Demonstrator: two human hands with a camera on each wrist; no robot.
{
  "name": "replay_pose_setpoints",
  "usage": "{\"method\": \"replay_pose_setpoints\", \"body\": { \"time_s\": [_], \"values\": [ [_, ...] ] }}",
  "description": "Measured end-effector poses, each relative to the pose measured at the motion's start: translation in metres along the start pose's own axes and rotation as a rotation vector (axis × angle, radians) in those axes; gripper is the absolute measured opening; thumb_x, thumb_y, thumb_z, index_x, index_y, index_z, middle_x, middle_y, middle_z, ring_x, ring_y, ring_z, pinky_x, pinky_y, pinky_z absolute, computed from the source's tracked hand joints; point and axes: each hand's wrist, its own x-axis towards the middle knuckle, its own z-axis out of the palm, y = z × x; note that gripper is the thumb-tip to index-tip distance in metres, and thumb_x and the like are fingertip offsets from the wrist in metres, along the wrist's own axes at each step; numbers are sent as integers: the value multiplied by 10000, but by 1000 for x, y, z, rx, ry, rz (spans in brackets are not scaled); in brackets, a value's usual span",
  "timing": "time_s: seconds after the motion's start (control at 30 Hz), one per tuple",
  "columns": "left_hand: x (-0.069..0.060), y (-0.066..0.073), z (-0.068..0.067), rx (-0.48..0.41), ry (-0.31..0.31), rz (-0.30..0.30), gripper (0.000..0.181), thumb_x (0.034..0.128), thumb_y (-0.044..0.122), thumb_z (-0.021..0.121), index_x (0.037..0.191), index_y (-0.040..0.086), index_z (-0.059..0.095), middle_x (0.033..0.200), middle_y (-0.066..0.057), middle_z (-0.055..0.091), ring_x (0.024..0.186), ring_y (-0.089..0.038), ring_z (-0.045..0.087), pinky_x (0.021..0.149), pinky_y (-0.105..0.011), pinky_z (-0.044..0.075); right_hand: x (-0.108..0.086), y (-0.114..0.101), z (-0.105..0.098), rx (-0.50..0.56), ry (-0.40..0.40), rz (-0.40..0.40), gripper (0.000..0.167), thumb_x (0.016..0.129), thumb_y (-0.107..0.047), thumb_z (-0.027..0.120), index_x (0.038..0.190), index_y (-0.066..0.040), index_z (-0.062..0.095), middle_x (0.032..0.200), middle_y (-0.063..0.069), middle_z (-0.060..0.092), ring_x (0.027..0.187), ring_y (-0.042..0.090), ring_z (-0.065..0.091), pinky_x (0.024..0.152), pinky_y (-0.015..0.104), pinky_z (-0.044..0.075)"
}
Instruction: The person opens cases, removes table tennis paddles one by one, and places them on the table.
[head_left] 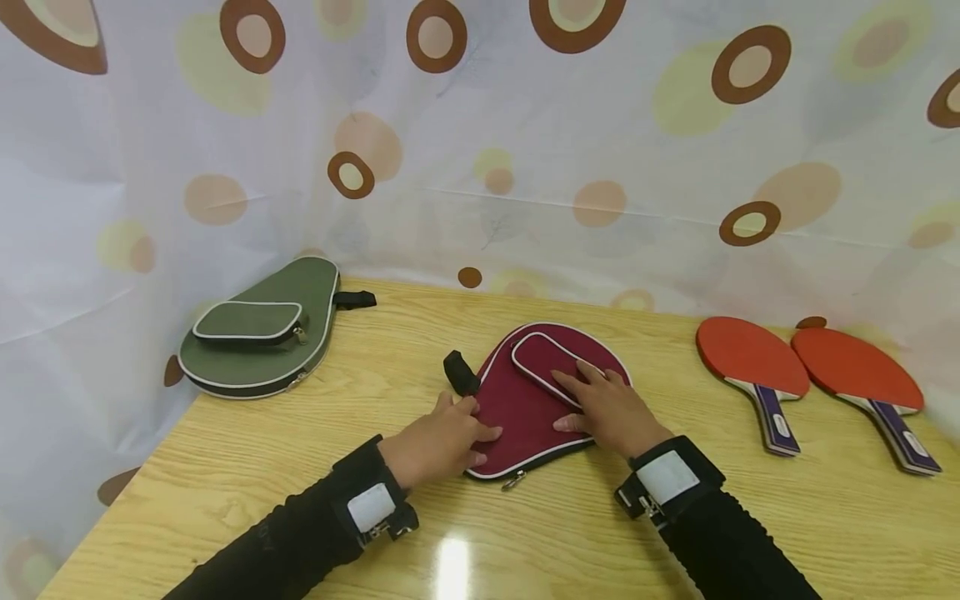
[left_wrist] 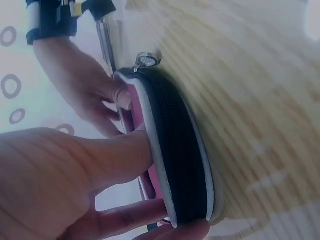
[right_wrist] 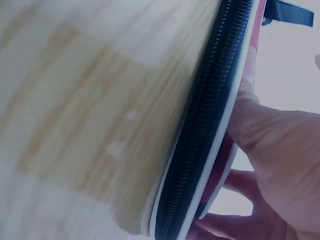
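A maroon table tennis bat case (head_left: 517, 417) with white piping lies flat on the wooden table, its front pocket (head_left: 542, 357) facing up. My left hand (head_left: 438, 442) rests on its narrow left end, fingers spread near the black strap (head_left: 460, 372). My right hand (head_left: 615, 412) lies on the wide right part, fingertips on the pocket and thumb on the cloth below it. In the left wrist view the zipped edge (left_wrist: 175, 145) runs beside the left thumb, with a metal zip pull (left_wrist: 148, 59) at its far end. The right wrist view shows the dark zip (right_wrist: 205, 115) closed along its visible length.
A green bat case (head_left: 262, 358) with a pocket lies at the back left, its black strap pointing right. Two red-faced table tennis bats, a nearer-left one (head_left: 753, 354) and a right one (head_left: 858, 364), lie on the right. A patterned curtain (head_left: 525, 233) hangs behind the table (head_left: 337, 500).
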Motion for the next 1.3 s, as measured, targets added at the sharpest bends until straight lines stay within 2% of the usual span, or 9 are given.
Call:
{"method": "replay_pose_setpoints", "body": {
  "time_s": [0.23, 0.37, 0.47, 0.57, 0.77, 0.9, 1.03, 1.17, 1.3],
  "values": [
    [-1, 1, 2, 30, 1, -9, 384, 930, 237, 728, 1302, 145, 703, 1230, -202, 576, 1047, -322, 454, 785, -328, 547, 3, 2, 1, 6, -7, -15, 643, 879, -338, 743, 1424, -44, 569, 1439, 339, 475, 1257, 569, 486, 1001, 629, 438],
    [2, 0, 3, 59, 10, 16, 422, 915, 271, 740, 1320, 163, 692, 1276, -193, 584, 1123, -345, 486, 877, -387, 536, 4, 4, 2, 1, -7, -30, 644, 878, -339, 744, 1423, -44, 569, 1432, 335, 484, 1257, 570, 484, 996, 625, 445],
    [6, -1, 3, 20, -31, 36, 483, 905, 275, 748, 1368, 172, 654, 1420, -215, 533, 1283, -412, 468, 1016, -458, 476, 5, 6, 2, 17, -12, -45, 639, 883, -331, 743, 1425, -43, 566, 1437, 335, 480, 1274, 581, 466, 992, 632, 446],
    [10, 0, 3, -30, -99, 29, 551, 902, 296, 751, 1423, 195, 604, 1541, -224, 420, 1420, -458, 359, 1095, -522, 404, 7, 8, 2, 49, -35, -51, 637, 893, -316, 738, 1438, -44, 552, 1455, 336, 461, 1295, 603, 434, 986, 650, 441],
    [14, 7, 8, -47, -151, 41, 616, 919, 344, 732, 1485, 201, 533, 1591, -217, 342, 1485, -412, 279, 1181, -526, 273, 11, 11, 3, 45, -35, -55, 631, 898, -304, 734, 1441, -42, 548, 1472, 303, 468, 1317, 589, 424, 1003, 651, 427],
    [15, 18, 12, -9, -140, 38, 639, 932, 370, 709, 1505, 181, 503, 1587, -232, 339, 1477, -413, 296, 1158, -513, 327, 11, 10, 3, 20, 8, -56, 605, 892, -291, 737, 1411, -26, 574, 1450, 302, 492, 1303, 544, 471, 1013, 631, 430],
    [18, 28, 15, 77, -112, 11, 653, 929, 399, 696, 1512, 183, 494, 1562, -259, 367, 1443, -445, 345, 1116, -515, 386, 9, 5, 5, 23, 43, 0, 598, 895, -284, 734, 1389, 12, 572, 1421, 334, 487, 1235, 553, 518, 990, 619, 454],
    [21, 34, 18, 124, -97, -28, 670, 920, 399, 696, 1521, 196, 480, 1552, -273, 371, 1417, -474, 371, 1090, -520, 416, 5, -1, 7, 94, 47, 61, 600, 917, -237, 723, 1398, 64, 525, 1404, 383, 450, 1206, 573, 527, 970, 593, 480],
    [25, 37, 21, 152, -91, -61, 693, 910, 405, 711, 1525, 192, 473, 1542, -285, 377, 1398, -487, 392, 1071, -529, 432, -1, -6, 3, 170, 56, 77, 557, 912, -175, 745, 1357, 87, 536, 1345, 362, 506, 1202, 498, 567, 968, 555, 495]
  ]
}}
